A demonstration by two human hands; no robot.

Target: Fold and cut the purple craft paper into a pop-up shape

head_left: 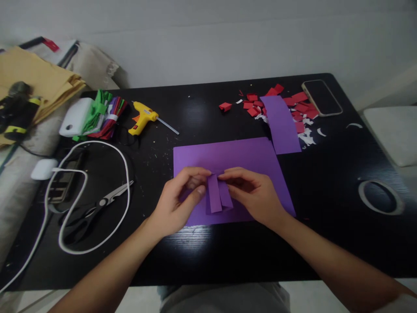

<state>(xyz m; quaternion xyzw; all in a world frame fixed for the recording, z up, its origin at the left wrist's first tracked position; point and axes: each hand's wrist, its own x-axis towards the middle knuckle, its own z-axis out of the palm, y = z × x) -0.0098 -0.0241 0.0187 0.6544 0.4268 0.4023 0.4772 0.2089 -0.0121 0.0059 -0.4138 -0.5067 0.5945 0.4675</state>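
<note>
A large purple paper sheet point(241, 156) lies flat on the black table point(325, 208) in front of me. Over its lower middle, both hands pinch a small folded purple paper piece point(217, 196) with two hanging strips. My left hand point(177, 202) grips its left top edge with thumb and fingers closed. My right hand point(252, 193) pinches the right top edge, fingers pressed together. A second, narrower purple strip point(282, 124) lies beyond the sheet to the right.
Red paper scraps point(295, 106) and white bits lie by a phone point(322, 97) at the far right. A yellow glue gun point(143, 117), coloured paper bundle point(104, 114), black scissors point(94, 211) and a white cable loop point(125, 174) sit on the left.
</note>
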